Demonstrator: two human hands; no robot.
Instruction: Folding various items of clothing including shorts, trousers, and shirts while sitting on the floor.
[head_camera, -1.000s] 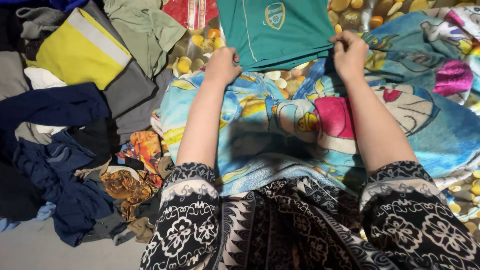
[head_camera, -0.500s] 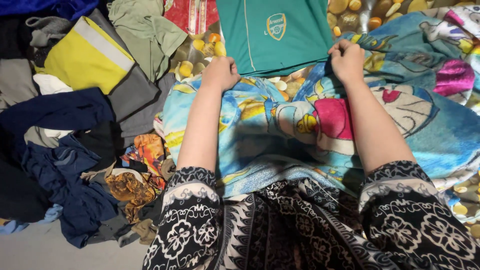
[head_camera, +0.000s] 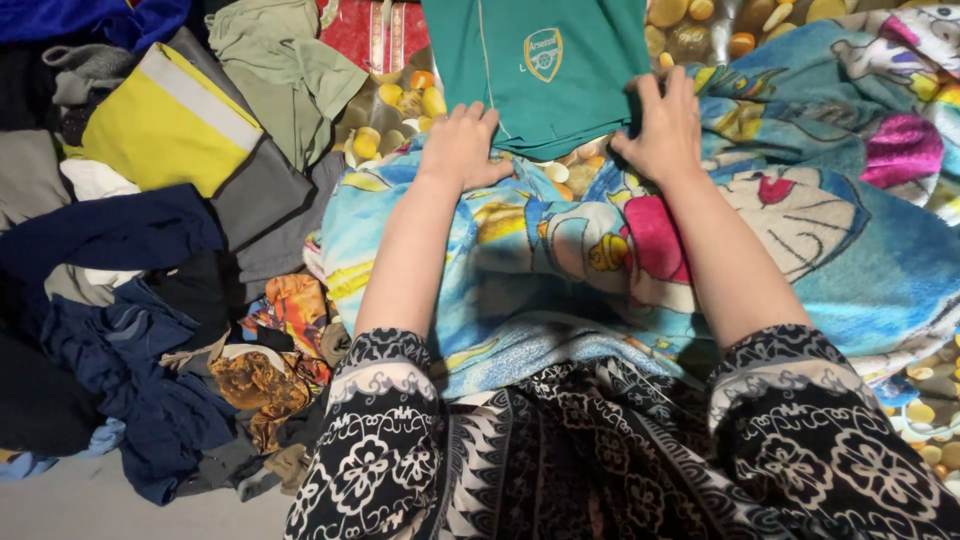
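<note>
Both hands lie flat with fingers spread, grip released: left hand (head_camera: 462, 145) and right hand (head_camera: 661, 130) press the near edge of the folded green shirt (head_camera: 540, 65), above the cartoon blanket (head_camera: 560, 260)

Short sleeves ended above the elbows; black cloth printed with white floral scrollwork; pale band at each cuff; forearms bare; left hand (head_camera: 462, 145) and right hand (head_camera: 664, 128) without rings.
</note>
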